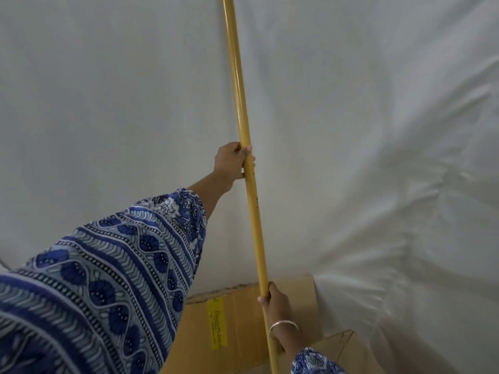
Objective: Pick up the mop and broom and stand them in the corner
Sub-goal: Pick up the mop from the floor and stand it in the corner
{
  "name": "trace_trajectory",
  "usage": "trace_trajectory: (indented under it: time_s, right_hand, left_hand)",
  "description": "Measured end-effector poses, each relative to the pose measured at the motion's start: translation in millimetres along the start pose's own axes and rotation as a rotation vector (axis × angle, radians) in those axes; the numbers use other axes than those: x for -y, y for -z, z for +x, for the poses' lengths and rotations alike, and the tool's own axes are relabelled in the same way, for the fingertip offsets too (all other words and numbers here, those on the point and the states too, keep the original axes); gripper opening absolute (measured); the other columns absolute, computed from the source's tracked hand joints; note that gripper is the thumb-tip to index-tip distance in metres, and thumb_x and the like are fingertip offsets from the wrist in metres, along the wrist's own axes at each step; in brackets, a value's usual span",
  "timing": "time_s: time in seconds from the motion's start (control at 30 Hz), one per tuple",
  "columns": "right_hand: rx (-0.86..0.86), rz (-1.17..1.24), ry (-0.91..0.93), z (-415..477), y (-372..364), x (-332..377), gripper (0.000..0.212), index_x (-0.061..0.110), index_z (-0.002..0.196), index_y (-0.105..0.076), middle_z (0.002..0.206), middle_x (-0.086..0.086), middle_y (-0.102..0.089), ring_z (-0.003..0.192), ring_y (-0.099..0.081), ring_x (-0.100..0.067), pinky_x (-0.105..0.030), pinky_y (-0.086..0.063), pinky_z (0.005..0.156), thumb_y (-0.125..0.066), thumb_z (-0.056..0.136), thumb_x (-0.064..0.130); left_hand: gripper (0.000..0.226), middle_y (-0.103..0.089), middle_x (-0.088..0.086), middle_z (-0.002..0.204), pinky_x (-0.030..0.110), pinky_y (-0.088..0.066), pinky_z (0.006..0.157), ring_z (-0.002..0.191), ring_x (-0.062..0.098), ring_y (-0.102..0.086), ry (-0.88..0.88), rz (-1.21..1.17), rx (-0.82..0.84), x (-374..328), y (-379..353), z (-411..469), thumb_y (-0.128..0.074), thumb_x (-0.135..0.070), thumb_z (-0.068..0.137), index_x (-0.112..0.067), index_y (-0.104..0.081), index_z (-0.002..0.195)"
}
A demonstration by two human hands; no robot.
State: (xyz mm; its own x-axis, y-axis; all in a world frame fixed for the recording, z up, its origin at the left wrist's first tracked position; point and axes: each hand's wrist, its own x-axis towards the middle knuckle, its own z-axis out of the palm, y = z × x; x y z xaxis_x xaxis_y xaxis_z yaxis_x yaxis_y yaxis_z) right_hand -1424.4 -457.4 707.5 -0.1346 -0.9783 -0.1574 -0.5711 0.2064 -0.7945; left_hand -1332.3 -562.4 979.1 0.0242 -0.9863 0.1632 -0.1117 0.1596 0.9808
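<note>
Hands grip one yellow pole [244, 125], nearly upright: left hand [232, 164] higher, right hand [274, 303] lower, fingers closed around it, above a cardboard box [237, 333].

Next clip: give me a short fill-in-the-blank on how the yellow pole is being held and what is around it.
1. The yellow pole is gripped by ____ hands.
2. The bracelet sits on the ____ wrist.
3. The left hand grips ____ on the pole than the right hand.
4. The yellow label is stuck on a ____ box.

Answers: two; right; higher; cardboard
</note>
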Motion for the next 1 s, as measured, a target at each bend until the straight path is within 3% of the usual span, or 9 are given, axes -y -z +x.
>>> trace_trajectory:
  time_s: [0.1, 0.27, 0.43, 0.67, 0.77, 0.87, 1.0]
  right_hand:
    - [0.007, -0.007, -0.009, 11.4, -1.4, -1.9, 0.011, 0.020, 0.087, -0.040, 0.062, 0.013, -0.044, 0.071, -0.052, -0.018, -0.027, -0.042, 0.066, -0.049, 0.091, 0.014]
    - [0.009, -0.024, -0.023, 23.5, -1.1, -0.2, 0.012, 0.018, 0.086, -0.041, 0.079, -0.003, -0.055, 0.074, -0.053, -0.019, -0.028, -0.045, 0.067, -0.052, 0.090, 0.014]
    - [0.006, 0.002, -0.034, 22.3, 0.5, 0.3, 0.011, 0.009, 0.095, -0.053, 0.094, -0.010, -0.064, 0.086, -0.061, -0.024, -0.036, -0.053, 0.082, -0.057, 0.087, 0.016]
    - [0.037, 0.021, -0.002, 17.2, 15.8, 7.1, 0.020, 0.001, 0.104, -0.058, 0.107, -0.017, -0.066, 0.097, -0.062, -0.029, -0.034, -0.050, 0.081, -0.057, 0.087, 0.011]
    - [0.021, 0.003, 0.027, 15.0, 18.4, 15.1, 0.019, 0.002, 0.104, -0.058, 0.106, -0.017, -0.067, 0.097, -0.062, -0.029, -0.036, -0.051, 0.085, -0.058, 0.086, 0.008]
    - [0.040, -0.047, 0.072, 14.6, 13.2, 27.4, 0.020, 0.002, 0.103, -0.057, 0.105, -0.016, -0.067, 0.096, -0.063, -0.029, -0.036, -0.051, 0.085, -0.059, 0.084, 0.006]
    - [0.069, -0.083, 0.118, 16.2, 9.3, 42.4, 0.016, 0.003, 0.101, -0.055, 0.101, -0.016, -0.067, 0.092, -0.063, -0.029, -0.042, -0.054, 0.086, -0.057, 0.086, 0.008]
  left_hand:
    - [0.015, -0.062, 0.007, 0.084, 0.026, -0.052, 0.058, 0.077, 0.020, -0.061, 0.032, 0.000, 0.013, 2.7, -2.6, 10.2, -0.049, -0.018, 0.095, -0.007, -0.055, 0.102]
    - [0.028, -0.062, 0.009, 0.090, 0.025, -0.052, 0.059, 0.077, 0.019, -0.060, 0.036, 0.030, -0.029, 6.0, -8.3, 18.5, -0.047, -0.017, 0.096, 0.000, -0.057, 0.116]
    - [0.033, -0.057, 0.010, 0.105, 0.038, -0.053, 0.086, 0.099, 0.024, -0.057, 0.082, 0.067, 0.007, 13.6, -6.9, 15.0, -0.052, -0.018, 0.093, 0.000, -0.055, 0.121]
    - [0.052, -0.049, 0.014, 0.139, 0.050, -0.037, 0.107, 0.130, 0.031, -0.045, 0.200, -0.018, 0.117, 18.1, 3.1, -1.7, -0.054, -0.024, 0.092, -0.005, -0.039, 0.138]
    - [0.044, -0.057, 0.014, 0.129, 0.046, -0.045, 0.097, 0.123, 0.031, -0.051, 0.187, 0.005, 0.062, 18.8, 5.6, -2.1, -0.055, -0.020, 0.092, -0.006, -0.046, 0.133]
    - [0.020, -0.059, 0.004, 0.086, 0.041, -0.054, 0.083, 0.097, 0.027, -0.059, 0.109, 0.055, -0.082, 17.6, 9.7, -1.6, -0.055, -0.013, 0.091, -0.003, -0.060, 0.108]
    - [0.007, -0.051, -0.001, 0.070, 0.045, -0.056, 0.087, 0.086, 0.023, -0.056, 0.035, 0.111, -0.200, 11.1, 20.5, -0.1, -0.056, -0.012, 0.091, -0.006, -0.058, 0.087]
